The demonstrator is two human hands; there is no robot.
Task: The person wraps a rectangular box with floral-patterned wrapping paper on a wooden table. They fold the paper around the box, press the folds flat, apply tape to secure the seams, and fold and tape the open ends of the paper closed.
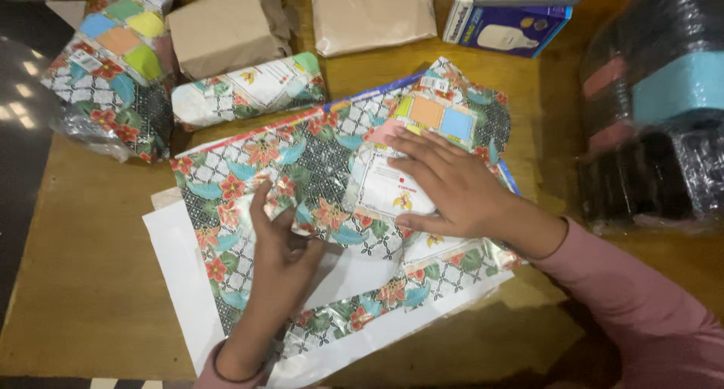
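Note:
A parcel half covered in shiny floral wrapping paper lies in the middle of the wooden table. My right hand lies flat on it, fingers spread, pressing the paper down. My left hand pinches a folded edge of the same paper near the parcel's left side. White sheets lie under the wrapping paper. Pink sleeves cover both of my arms.
Two wrapped floral parcels sit at the back left, two brown paper packets behind them. A blue and white box stands at the back. A plastic-covered dark bundle fills the right edge.

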